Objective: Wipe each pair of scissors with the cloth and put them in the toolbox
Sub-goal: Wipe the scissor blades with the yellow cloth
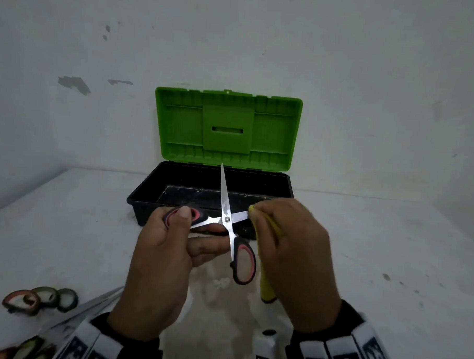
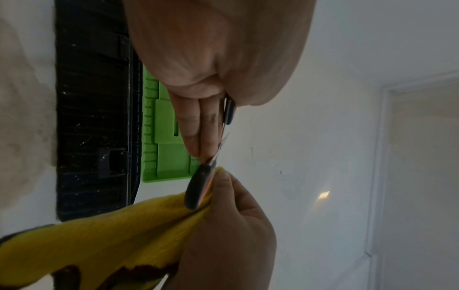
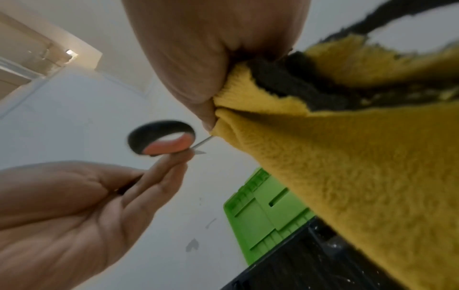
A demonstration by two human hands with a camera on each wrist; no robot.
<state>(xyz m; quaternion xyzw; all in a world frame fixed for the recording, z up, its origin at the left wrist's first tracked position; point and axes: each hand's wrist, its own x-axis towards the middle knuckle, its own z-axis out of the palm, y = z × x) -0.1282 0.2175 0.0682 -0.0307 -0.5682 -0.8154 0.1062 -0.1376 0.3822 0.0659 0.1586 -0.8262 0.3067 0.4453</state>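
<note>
The left hand [image 1: 159, 260] pinches one handle of the open scissors [image 1: 226, 219], at 6 o'clock from the toolbox [image 1: 210, 194]. The right hand [image 1: 295, 252] pinches the cloth [image 1: 267, 262] around one blade.

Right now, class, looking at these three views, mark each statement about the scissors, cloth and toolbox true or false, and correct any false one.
1. The scissors held over the table are spread open. True.
2. The left hand grips the yellow cloth. False: the right hand pinches the cloth around one blade, and the left hand holds a scissor handle.
3. The toolbox has its green lid raised. True.
4. The held scissors lie inside the toolbox. False: they are in the hands, in front of the box.
5. More scissors lie on the table at the person's left. True.
</note>
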